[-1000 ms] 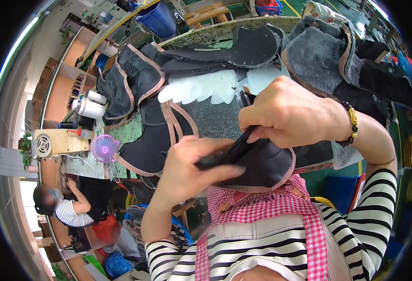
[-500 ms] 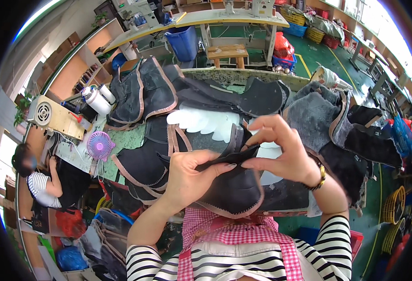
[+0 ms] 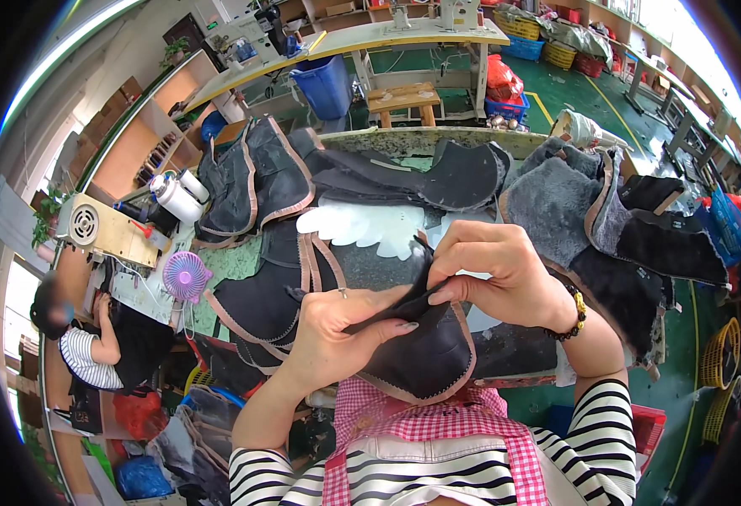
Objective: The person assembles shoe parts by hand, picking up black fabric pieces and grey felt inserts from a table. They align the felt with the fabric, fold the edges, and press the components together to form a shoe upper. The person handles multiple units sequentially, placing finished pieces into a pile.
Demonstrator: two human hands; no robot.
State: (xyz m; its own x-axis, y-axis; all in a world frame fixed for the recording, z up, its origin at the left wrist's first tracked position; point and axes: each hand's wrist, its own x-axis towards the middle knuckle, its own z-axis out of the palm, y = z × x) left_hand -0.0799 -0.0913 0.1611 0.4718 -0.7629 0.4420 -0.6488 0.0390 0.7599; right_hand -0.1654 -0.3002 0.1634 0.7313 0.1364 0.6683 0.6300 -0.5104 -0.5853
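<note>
Both hands grip a black shoe-upper-like piece (image 3: 417, 363) with a tan zigzag-edged border, held in front of my apron. My left hand (image 3: 328, 333) is closed, thumb on top, around the folded black upper part. On the other side of that fold, my right hand (image 3: 493, 270) pinches the edge between thumb and fingers. The piece's lower part hangs down between my hands. Beneath it on the table are more black pieces with tan edging (image 3: 261, 295) to the left and a stack of white scalloped sheets (image 3: 358, 226).
Dark pieces (image 3: 257, 181) lie at the back left, and grey fuzzy pieces (image 3: 552, 202) at the right. A purple fan (image 3: 187, 277), a white bottle (image 3: 175, 198) and a sewing machine (image 3: 105, 228) stand left. A co-worker (image 3: 92, 337) sits at far left.
My right hand's raised, spread fingers have come down and closed onto the black fold. My left hand keeps its hold, almost in the same place.
</note>
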